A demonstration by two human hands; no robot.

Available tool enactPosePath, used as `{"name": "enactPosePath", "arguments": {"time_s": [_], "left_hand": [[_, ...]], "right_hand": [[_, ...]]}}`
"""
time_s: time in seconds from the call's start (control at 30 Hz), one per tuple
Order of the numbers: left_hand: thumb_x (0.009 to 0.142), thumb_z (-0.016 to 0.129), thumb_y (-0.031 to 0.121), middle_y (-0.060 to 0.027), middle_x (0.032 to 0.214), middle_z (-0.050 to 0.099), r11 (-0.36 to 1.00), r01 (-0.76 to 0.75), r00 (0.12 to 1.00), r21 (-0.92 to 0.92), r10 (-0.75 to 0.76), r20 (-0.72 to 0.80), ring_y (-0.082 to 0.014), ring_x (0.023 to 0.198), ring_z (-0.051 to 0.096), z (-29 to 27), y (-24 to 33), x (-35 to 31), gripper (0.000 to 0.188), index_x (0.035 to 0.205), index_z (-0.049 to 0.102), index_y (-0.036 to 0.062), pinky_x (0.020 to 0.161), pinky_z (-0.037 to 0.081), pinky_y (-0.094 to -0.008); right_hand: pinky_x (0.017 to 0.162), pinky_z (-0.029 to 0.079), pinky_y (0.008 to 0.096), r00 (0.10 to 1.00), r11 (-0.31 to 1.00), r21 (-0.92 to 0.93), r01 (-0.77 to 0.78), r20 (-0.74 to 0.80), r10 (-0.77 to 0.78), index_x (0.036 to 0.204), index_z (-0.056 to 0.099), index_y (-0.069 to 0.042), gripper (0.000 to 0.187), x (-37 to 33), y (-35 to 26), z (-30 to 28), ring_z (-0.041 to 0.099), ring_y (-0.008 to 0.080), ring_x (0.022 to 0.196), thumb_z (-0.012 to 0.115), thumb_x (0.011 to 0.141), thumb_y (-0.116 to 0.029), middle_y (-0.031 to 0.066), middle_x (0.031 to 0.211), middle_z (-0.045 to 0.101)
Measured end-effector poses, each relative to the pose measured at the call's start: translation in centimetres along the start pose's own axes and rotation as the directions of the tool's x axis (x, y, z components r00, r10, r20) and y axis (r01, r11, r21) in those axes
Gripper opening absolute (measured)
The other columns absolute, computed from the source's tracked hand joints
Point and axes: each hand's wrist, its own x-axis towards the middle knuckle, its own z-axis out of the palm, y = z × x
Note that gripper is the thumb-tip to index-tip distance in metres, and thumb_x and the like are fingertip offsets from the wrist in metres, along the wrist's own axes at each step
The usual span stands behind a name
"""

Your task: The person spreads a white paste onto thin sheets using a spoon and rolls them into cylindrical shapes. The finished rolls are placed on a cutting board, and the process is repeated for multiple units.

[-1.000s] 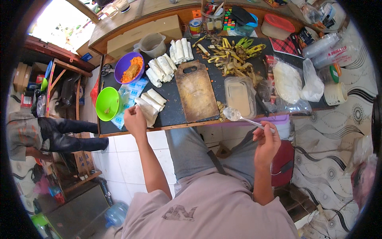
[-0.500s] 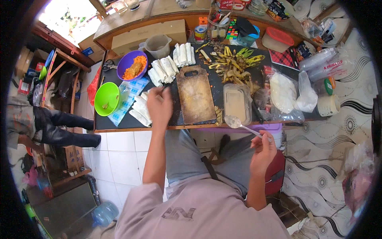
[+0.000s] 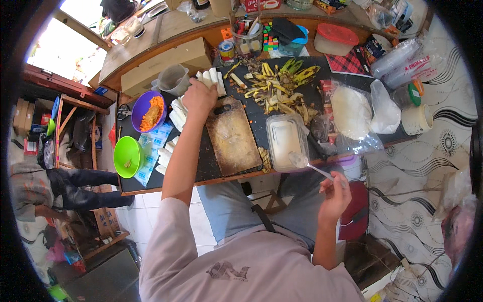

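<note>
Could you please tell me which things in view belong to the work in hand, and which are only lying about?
Apparently in use:
spoon, in the right hand
white rolls, at the left hand
cutting board
container of pale liquid

Apparently just lying about:
scissors
puzzle cube
checkered notebook
red-lidded tub

Toward eleven o'clock, the left hand (image 3: pixel 199 99) covered some white rolls (image 3: pixel 215 80); whether it gripped one couldn't be told. At nine, its forearm (image 3: pixel 182 163) hid others partly. Near four, the right hand (image 3: pixel 335 196) hid part of the spoon's (image 3: pixel 318 170) handle.
</note>
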Motion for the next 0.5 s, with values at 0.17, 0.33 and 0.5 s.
{"name": "enactPosePath", "arguments": {"time_s": [0.17, 0.33, 0.5], "left_hand": [[0.083, 0.056, 0.050, -0.0249, 0.097, 0.065, 0.994, -0.083, 0.996, 0.068, 0.080, 0.044, -0.0400, 0.092, 0.064, -1.0, -0.8, -0.1, 0.058, 0.101, 0.056, -0.0046, 0.080, 0.050, -0.0469], [0.086, 0.050, 0.049, -0.0275, 0.096, 0.065, 0.972, -0.205, 0.975, 0.116, 0.193, 0.109, -0.0416, 0.093, 0.063, -1.7, -0.6, 0.1, 0.057, 0.094, 0.064, -0.0054, 0.081, 0.050, -0.0475], [0.084, 0.052, 0.051, -0.0279, 0.099, 0.064, 0.983, -0.176, 0.961, 0.061, 0.158, 0.227, -0.0424, 0.095, 0.062, -1.5, -1.7, 2.1, 0.059, 0.096, 0.065, -0.0053, 0.082, 0.050, -0.0474]], "right_hand": [[0.055, 0.043, 0.0249, 0.998, 1.000, -0.011, -0.002, 0.070, 0.003, 0.098, 0.060, 0.002, 0.021, 1.2, 0.2, 1.1, 0.055, 0.0126, 0.060, 0.052, 0.096, -0.017, 0.0079, 0.071, 0.061], [0.055, 0.043, 0.0247, 0.996, 1.000, 0.012, 0.005, 0.087, -0.006, 0.098, 0.060, 0.002, 0.021, 1.9, 0.4, 1.5, 0.056, 0.0128, 0.062, 0.051, 0.096, -0.017, 0.0079, 0.071, 0.062], [0.055, 0.044, 0.0249, 0.996, 1.000, -0.020, -0.010, 0.086, 0.012, 0.099, 0.060, 0.002, 0.021, 2.1, 1.5, 1.3, 0.056, 0.0130, 0.062, 0.051, 0.096, -0.016, 0.0080, 0.071, 0.062]]}}
